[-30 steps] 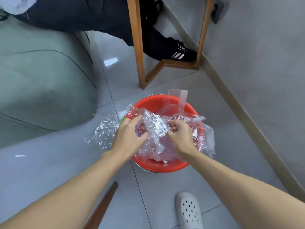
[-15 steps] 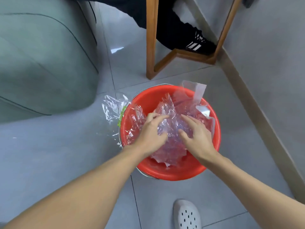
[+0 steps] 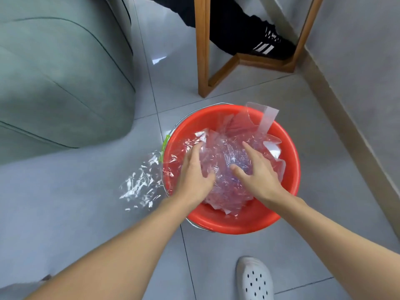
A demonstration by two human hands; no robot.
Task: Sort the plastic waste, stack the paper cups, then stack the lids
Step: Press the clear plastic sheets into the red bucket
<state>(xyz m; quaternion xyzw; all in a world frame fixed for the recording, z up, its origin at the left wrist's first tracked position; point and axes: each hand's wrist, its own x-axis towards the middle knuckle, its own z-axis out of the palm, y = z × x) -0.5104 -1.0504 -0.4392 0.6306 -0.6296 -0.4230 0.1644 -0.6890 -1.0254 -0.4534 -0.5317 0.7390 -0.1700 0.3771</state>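
Note:
A red bucket (image 3: 287, 185) stands on the grey tiled floor, filled with crumpled clear plastic wrap (image 3: 225, 161). My left hand (image 3: 194, 172) lies on the left side of the plastic with straight spread fingers pressing it down. My right hand (image 3: 257, 169) presses the right side the same way, fingers extended. A stiff clear plastic piece (image 3: 259, 115) sticks up over the bucket's far rim. Another crinkled sheet of clear film (image 3: 142, 182) hangs over the left rim onto the floor.
A green-grey sofa (image 3: 60, 79) fills the upper left. Wooden table legs (image 3: 202, 50) stand behind the bucket, with another person's black shoe (image 3: 268, 46) beyond. A wall and skirting (image 3: 346, 126) run along the right. My white clog (image 3: 254, 280) is at the bottom.
Both hands went from gripping the plastic bundle above the bucket to lying flat on it, pushing it down inside. The camera moved closer over the bucket.

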